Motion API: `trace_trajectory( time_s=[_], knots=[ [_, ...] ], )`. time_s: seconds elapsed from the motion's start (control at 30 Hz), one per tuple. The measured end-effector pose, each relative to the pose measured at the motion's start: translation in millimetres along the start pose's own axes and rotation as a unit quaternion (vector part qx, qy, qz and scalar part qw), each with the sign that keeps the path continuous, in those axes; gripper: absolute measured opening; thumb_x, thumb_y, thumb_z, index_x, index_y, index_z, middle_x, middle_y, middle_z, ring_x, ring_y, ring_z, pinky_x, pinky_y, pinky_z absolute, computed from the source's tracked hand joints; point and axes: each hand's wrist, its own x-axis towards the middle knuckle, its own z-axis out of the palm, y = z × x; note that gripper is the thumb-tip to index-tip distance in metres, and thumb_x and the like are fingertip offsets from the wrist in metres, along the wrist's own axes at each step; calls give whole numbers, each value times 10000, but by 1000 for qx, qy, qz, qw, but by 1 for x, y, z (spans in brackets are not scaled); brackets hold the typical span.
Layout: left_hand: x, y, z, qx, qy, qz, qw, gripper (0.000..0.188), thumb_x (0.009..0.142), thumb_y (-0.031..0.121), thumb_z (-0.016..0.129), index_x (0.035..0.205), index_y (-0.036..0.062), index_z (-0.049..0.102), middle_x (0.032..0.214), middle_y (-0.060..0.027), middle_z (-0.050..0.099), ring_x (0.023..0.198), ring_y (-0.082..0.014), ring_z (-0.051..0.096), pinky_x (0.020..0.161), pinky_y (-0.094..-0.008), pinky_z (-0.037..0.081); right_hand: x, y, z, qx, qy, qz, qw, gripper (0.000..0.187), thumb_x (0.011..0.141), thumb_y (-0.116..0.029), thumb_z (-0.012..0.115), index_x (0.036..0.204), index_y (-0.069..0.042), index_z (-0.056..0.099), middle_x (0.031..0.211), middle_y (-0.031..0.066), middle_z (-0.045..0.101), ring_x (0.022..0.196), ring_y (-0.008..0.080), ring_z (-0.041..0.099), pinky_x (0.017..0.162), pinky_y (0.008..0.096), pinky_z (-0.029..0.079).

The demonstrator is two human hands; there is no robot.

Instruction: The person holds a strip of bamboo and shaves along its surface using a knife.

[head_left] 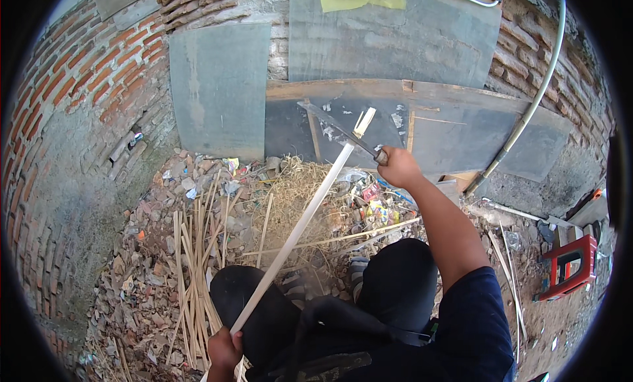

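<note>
My left hand (225,348), low in the view beside my knee, is closed round the lower end of a long pale bamboo strip (300,230). The strip slants up and away to the right, and its far end is split into short prongs (364,121). My right hand (399,167) is wrapped round the handle of a large knife (339,128). The long dark blade points to the upper left and lies across the strip just below the split. How deep the edge sits in the bamboo cannot be made out.
Several cut bamboo strips (191,283) lie left of my knees. Curly shavings (297,191) and litter (379,210) cover the rubble ahead. Dark panels (356,125) lean against the wall. A pole (521,128) and a red plastic stool (570,270) stand at right.
</note>
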Motion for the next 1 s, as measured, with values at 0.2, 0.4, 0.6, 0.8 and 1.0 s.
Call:
trace_trajectory(
  time_s=[0.2,0.4,0.6,0.8,1.0],
  knots=[
    [0,1,-5,6,-22,-17,1000,382,883,347,647,732,30,496,597,-225,558,575,-462,583,520,-531,443,-8,-1,30,324,-180,129,920,274,738,-198,661,953,-30,635,828,237,676,825,401,674,739,481,528],
    [-2,-2,-8,9,-28,-14,999,388,882,359,644,733,32,496,598,-222,563,572,-457,585,521,-529,446,-35,-18,-12,-132,-41,-103,985,212,775,-190,630,962,-93,623,799,175,692,804,355,692,739,471,548],
    [11,8,-12,14,-42,-1,999,366,874,322,657,727,29,494,594,-223,559,569,-455,587,510,-523,445,-7,28,-40,-227,42,-52,972,160,824,-182,598,969,-115,607,848,149,705,814,325,703,732,459,549],
    [4,2,-5,-10,-14,2,1000,371,876,310,658,716,22,488,592,-231,551,572,-463,583,509,-525,437,-10,12,-5,120,-45,12,992,223,757,-175,679,908,-42,583,725,143,651,677,303,642,671,411,506],
    [3,0,-3,-5,-20,-6,1000,381,879,329,650,718,24,489,593,-230,553,573,-465,581,516,-531,440,-19,6,7,207,-47,35,977,242,751,-177,694,902,-29,577,698,118,631,646,259,623,637,413,504]
  ],
)
